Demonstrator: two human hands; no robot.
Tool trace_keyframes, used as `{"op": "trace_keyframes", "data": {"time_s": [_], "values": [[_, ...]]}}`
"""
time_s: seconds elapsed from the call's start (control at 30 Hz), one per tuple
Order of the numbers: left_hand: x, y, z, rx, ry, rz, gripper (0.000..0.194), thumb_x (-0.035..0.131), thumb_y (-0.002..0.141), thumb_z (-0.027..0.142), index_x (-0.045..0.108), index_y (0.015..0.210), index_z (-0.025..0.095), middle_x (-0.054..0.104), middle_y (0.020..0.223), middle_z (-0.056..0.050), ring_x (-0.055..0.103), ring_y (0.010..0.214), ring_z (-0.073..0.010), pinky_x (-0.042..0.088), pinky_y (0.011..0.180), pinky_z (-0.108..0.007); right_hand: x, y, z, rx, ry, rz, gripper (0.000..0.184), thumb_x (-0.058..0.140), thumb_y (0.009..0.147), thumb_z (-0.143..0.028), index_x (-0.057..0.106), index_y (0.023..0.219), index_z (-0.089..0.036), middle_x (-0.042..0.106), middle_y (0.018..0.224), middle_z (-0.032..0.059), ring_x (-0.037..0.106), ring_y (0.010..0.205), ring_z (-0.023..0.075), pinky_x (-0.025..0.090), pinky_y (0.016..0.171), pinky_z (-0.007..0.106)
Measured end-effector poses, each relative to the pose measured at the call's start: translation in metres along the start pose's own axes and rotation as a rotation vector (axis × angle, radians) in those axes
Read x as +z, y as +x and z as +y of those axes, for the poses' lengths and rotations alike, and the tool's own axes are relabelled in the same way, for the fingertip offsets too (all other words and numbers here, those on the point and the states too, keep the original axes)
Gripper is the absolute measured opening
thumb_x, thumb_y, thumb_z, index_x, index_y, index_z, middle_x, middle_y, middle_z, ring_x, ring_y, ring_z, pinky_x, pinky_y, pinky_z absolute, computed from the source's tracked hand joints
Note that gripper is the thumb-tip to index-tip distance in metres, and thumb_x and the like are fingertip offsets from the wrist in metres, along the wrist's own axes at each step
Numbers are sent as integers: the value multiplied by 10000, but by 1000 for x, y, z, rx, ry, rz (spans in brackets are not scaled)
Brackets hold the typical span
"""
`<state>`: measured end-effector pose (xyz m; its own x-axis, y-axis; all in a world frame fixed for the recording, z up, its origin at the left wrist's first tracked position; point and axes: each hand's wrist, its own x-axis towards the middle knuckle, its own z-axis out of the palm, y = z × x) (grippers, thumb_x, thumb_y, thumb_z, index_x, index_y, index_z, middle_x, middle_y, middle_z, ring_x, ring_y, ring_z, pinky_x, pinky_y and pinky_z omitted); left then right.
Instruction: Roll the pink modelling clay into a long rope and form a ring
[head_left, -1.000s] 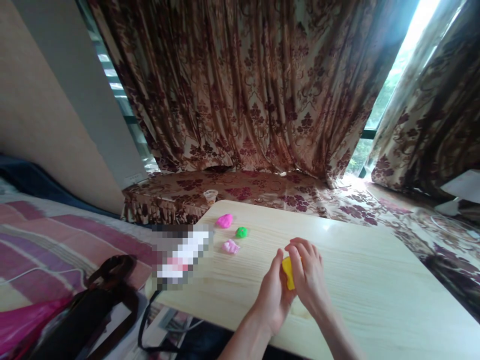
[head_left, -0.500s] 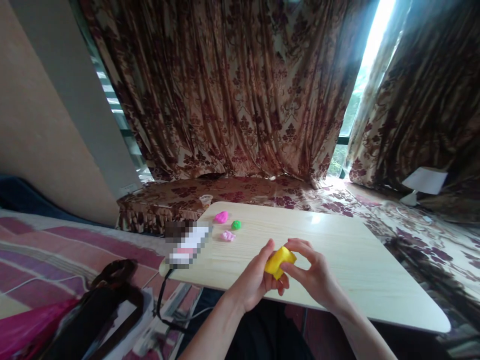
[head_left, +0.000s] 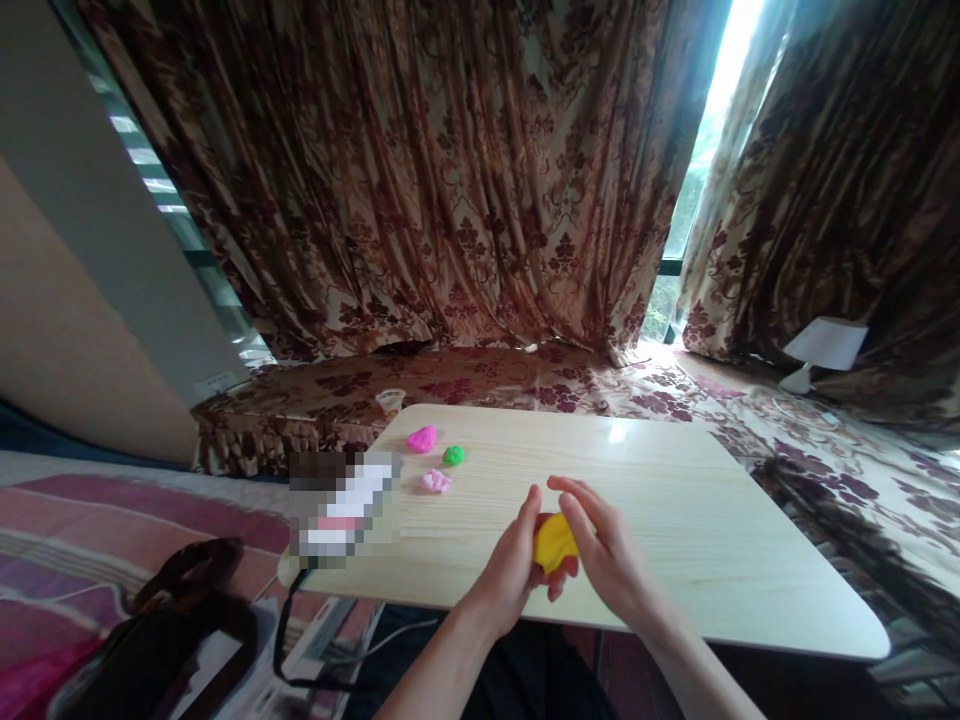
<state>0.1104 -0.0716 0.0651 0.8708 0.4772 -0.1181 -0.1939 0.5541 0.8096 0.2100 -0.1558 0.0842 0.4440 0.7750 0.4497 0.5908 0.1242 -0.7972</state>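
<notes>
Both hands meet over the near edge of a light wooden table (head_left: 675,520). A lump of yellow clay (head_left: 553,541) is pressed between my left hand (head_left: 510,570) and my right hand (head_left: 604,555), palms facing each other. The left thumb points up and the right fingers lie stretched along the clay. Further back on the table lie a bright pink clay piece (head_left: 421,439), a green clay piece (head_left: 453,456) and a pale pink clay piece (head_left: 435,482).
A blurred-out object (head_left: 345,505) sits at the table's left edge. A small clear cup (head_left: 391,400) stands behind the table on a patterned cloth. A dark bag (head_left: 172,620) lies at lower left on striped bedding. Heavy patterned curtains hang behind, and a white lamp (head_left: 821,350) stands at right.
The yellow clay went from held up between the fingertips to pressed between both palms. The view shifted, so the table sits lower and further left than before.
</notes>
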Motion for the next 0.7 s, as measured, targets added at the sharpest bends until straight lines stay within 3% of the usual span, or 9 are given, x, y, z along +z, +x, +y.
{"op": "trace_keyframes", "data": {"time_s": [0.1,0.23,0.3,0.37,0.5,0.6,0.67,0.7], "values": [[0,21,1,22,-194,76,479,423,861,538,606,1082,154,671,954,-89,638,797,-174,477,643,-255,26,-2,3,-176,-148,41,317,440,907,-209,547,1205,-204,585,1208,89,473,1184,243,267,1057,479],[-2,46,3,27,-472,-4,566,348,881,556,496,1260,164,499,1326,-123,453,1231,-221,398,964,-338,51,-8,7,-251,-1,144,166,458,878,-144,611,925,-189,614,1020,83,537,1015,215,380,929,413],[-3,52,2,-1,-573,-39,604,347,871,577,447,1308,172,446,1377,-121,370,1297,-231,345,1020,-378,56,-2,14,-189,99,188,158,499,862,-185,570,721,-185,602,835,56,551,838,195,414,807,366],[-4,55,-1,-34,-625,-56,624,362,861,585,426,1328,177,443,1381,-115,340,1315,-243,317,1043,-395,57,12,25,-87,184,218,280,501,873,-249,490,600,-188,544,660,19,511,657,161,409,663,311],[-7,60,-3,-33,-631,-61,586,378,878,546,458,1309,156,497,1335,-114,388,1283,-269,298,1054,-389,53,47,40,75,343,280,437,257,970,-335,316,554,-218,350,472,-49,355,427,113,348,467,253],[-9,70,-1,38,-608,-11,523,392,887,515,522,1249,160,544,1284,-97,466,1219,-256,331,1027,-354,52,64,40,109,383,258,447,217,974,-355,370,577,-216,437,529,-23,458,501,134,442,588,287],[-8,77,-1,60,-591,15,509,408,882,511,565,1191,138,586,1219,-107,519,1156,-251,367,988,-338,52,72,39,12,176,223,387,283,960,-345,537,705,-203,589,782,48,567,801,191,428,833,379],[-7,79,-2,65,-578,28,503,419,878,508,579,1168,130,608,1177,-111,545,1115,-249,385,961,-336,52,75,40,-40,34,214,338,313,951,-336,597,823,-204,603,963,77,532,995,227,354,944,437]]}}
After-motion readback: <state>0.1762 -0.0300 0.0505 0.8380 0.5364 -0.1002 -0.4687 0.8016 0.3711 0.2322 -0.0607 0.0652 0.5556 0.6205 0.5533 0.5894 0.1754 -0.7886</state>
